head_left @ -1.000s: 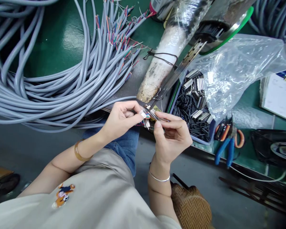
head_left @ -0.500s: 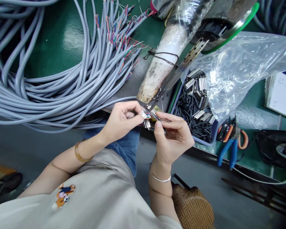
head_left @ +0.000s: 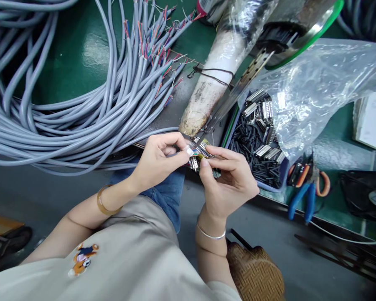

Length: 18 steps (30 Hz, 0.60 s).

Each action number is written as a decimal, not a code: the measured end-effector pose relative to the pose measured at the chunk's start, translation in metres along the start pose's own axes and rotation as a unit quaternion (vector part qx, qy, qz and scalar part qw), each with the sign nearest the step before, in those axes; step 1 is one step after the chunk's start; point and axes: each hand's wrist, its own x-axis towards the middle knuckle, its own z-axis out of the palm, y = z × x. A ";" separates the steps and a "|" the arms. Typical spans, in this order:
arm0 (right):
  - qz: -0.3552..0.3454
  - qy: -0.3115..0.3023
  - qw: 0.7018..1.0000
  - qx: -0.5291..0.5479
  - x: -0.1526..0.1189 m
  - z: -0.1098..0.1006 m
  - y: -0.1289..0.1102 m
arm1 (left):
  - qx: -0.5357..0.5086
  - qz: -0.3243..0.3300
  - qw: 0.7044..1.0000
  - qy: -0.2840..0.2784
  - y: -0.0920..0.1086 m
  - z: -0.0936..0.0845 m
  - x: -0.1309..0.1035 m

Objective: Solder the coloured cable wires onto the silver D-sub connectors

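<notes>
My left hand (head_left: 159, 161) is closed in a pinch on the thin coloured wires (head_left: 195, 153) of a cable end; a small white wrap covers a fingertip. Right beside it, my right hand (head_left: 227, 179) has thumb and forefinger closed around the end of a metal multi-pin connector (head_left: 201, 148). The wires lie against its pin row. A second metal connector (head_left: 193, 162) sits just below, close to my left thumb. Above the connectors is the tip of a soldering iron stand's white, stained wrapped tube (head_left: 203, 96). My fingers hide part of the wires and connector.
A large bundle of grey cables (head_left: 90, 108) with stripped ends fills the left bench. To the right, a bin (head_left: 283, 177) holds black tubes and metal connectors beside a clear plastic bag (head_left: 326, 83). Blue-handled pliers (head_left: 302, 200) lie farther right. A woven stool (head_left: 257, 271) stands below.
My right thumb and fingers have shifted slightly at the connector, with the thumb moving left. My left hand stays nearly still on the wires. The view has shifted a little.
</notes>
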 end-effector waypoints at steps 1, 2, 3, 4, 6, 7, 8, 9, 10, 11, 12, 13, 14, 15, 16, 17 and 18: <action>-0.002 -0.001 1.000 -0.001 -0.001 0.000 0.000 | 0.003 -0.002 1.000 0.000 0.000 0.000 0.000; -0.004 -0.001 1.000 -0.001 -0.001 -0.001 0.001 | 0.006 -0.004 1.000 -0.001 -0.001 0.000 0.000; -0.006 -0.002 1.000 -0.001 -0.002 -0.001 0.002 | 0.010 -0.007 1.000 -0.003 -0.001 0.000 0.000; -0.007 -0.004 1.000 -0.002 -0.003 -0.002 0.003 | 0.014 -0.010 1.000 -0.006 -0.002 -0.001 0.000; -0.009 -0.009 1.000 -0.008 -0.004 -0.003 0.005 | 0.021 -0.015 1.000 -0.009 -0.003 -0.001 0.001; -0.010 -0.012 1.000 -0.012 -0.005 -0.004 0.005 | 0.023 -0.016 1.000 -0.009 -0.003 -0.001 0.001; -0.011 -0.014 1.000 -0.016 -0.005 -0.004 0.006 | 0.024 -0.016 1.000 -0.009 -0.003 -0.001 0.001; -0.011 -0.015 1.000 -0.019 -0.005 -0.004 0.006 | 0.025 -0.017 1.000 -0.009 -0.003 -0.001 0.001; -0.012 -0.015 1.000 -0.020 -0.005 -0.004 0.006 | 0.023 -0.016 1.000 -0.008 -0.003 -0.001 0.001; -0.011 -0.013 1.000 -0.020 -0.004 -0.004 0.005 | 0.020 -0.016 1.000 -0.007 -0.002 -0.001 0.000; -0.011 -0.010 1.000 -0.019 -0.004 -0.004 0.004 | 0.017 -0.016 1.000 -0.007 -0.001 -0.001 0.000; -0.010 -0.007 1.000 -0.019 -0.003 -0.004 0.003 | 0.014 -0.017 1.000 -0.007 0.000 -0.001 0.000; -0.009 -0.006 1.000 -0.019 -0.003 -0.004 0.002 | 0.012 -0.018 1.000 -0.008 0.000 -0.001 -0.001; -0.007 -0.006 1.000 -0.021 -0.003 -0.004 0.001 | 0.009 -0.020 1.000 -0.008 0.001 -0.001 -0.001; -0.004 -0.007 1.000 -0.024 -0.003 -0.004 0.000 | 0.007 -0.022 1.000 -0.009 0.002 -0.002 -0.002; -0.001 -0.010 1.000 -0.025 -0.003 -0.004 0.000 | 0.005 -0.025 1.000 -0.009 0.002 -0.002 -0.002; 0.001 -0.013 1.000 -0.026 -0.004 -0.004 -0.001 | 0.003 -0.028 1.000 -0.008 0.002 -0.003 -0.002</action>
